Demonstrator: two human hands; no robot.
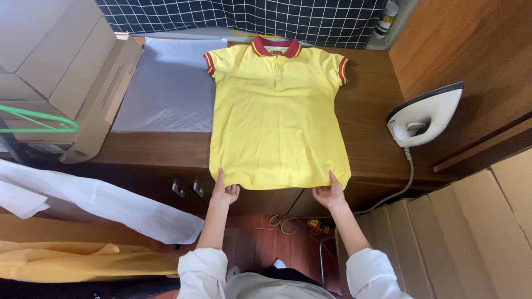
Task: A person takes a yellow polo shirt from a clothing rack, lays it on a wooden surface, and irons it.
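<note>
The fingertips of both hands are tucked under the hem of the shirt, so how firmly they pinch it is hard to tell; only thumbs and knuckles show. The left hand grips the hem near its left corner, fingers curled around the cloth edge, and the right hand does the same near the right corner. A bottle at the top is cut off by the frame, and the cardboard boxes on the left run out of view. The shirt is a yellow polo with a dark red collar and red-striped sleeve cuffs, lying flat and face up on the wooden table, collar away from the person, hem at the near edge. A clear plastic bag lies just beside it on the left; an iron stands well apart on the right.
</note>
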